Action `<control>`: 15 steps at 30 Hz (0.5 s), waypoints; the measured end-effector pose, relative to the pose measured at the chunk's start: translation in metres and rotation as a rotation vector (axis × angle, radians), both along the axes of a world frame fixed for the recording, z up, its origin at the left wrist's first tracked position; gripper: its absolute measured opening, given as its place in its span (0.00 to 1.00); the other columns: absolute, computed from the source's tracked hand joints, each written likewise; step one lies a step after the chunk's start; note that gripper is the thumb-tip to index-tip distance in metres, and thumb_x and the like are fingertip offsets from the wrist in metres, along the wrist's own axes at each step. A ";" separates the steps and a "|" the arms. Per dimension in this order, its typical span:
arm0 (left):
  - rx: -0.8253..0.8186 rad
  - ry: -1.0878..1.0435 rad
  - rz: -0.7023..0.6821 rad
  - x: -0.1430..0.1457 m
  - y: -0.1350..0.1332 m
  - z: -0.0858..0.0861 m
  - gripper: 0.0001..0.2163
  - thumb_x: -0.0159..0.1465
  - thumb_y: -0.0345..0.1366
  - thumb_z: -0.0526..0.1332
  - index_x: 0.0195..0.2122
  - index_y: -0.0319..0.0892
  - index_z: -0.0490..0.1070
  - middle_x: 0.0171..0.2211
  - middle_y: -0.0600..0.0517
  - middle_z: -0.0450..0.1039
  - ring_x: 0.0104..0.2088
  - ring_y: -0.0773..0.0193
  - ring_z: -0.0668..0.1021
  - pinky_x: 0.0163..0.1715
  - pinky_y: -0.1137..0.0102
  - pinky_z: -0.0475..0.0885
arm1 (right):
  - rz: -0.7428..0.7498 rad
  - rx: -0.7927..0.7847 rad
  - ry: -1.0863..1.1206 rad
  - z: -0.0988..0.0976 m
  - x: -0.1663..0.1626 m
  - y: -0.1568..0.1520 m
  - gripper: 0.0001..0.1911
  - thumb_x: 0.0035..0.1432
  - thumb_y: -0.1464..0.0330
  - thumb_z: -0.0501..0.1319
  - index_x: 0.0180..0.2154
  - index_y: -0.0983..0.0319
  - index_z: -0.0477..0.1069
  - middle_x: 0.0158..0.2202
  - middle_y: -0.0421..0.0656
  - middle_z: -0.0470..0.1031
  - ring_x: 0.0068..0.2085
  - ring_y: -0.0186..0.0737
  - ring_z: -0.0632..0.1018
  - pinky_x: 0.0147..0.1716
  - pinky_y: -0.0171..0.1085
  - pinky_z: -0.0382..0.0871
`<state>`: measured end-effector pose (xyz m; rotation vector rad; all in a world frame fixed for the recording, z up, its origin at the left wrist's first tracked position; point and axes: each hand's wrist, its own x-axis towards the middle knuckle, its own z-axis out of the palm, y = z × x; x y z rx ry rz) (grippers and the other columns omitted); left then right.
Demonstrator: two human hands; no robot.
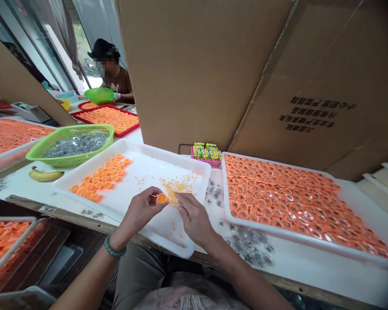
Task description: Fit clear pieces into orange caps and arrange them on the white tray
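Left hand (145,204) pinches round orange plastic cup (162,198) (keep level); right hand (194,216), fingers curled beside loose yellow pellets (178,185), any grip unclear.

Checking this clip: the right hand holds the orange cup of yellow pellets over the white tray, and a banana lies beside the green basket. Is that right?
Not quite: in the head view, the left hand holds the orange cup of yellow pellets, not the right hand. The rest stands.
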<state>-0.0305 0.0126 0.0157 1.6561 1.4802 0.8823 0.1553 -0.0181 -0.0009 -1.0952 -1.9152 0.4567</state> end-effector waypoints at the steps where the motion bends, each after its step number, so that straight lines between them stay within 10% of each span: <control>1: -0.019 -0.066 -0.007 0.003 -0.002 -0.002 0.14 0.52 0.44 0.64 0.35 0.43 0.69 0.24 0.57 0.70 0.25 0.66 0.72 0.24 0.74 0.64 | 0.024 -0.036 0.006 0.000 -0.006 0.004 0.20 0.61 0.74 0.50 0.54 0.59 0.63 0.47 0.47 0.70 0.47 0.39 0.73 0.46 0.40 0.70; 15: -0.072 -0.236 0.075 0.003 -0.006 -0.023 0.14 0.50 0.44 0.64 0.35 0.42 0.72 0.19 0.58 0.67 0.21 0.67 0.69 0.21 0.74 0.60 | -0.029 0.218 -0.201 0.004 -0.030 0.000 0.15 0.59 0.75 0.53 0.46 0.59 0.70 0.40 0.47 0.71 0.40 0.41 0.70 0.38 0.42 0.68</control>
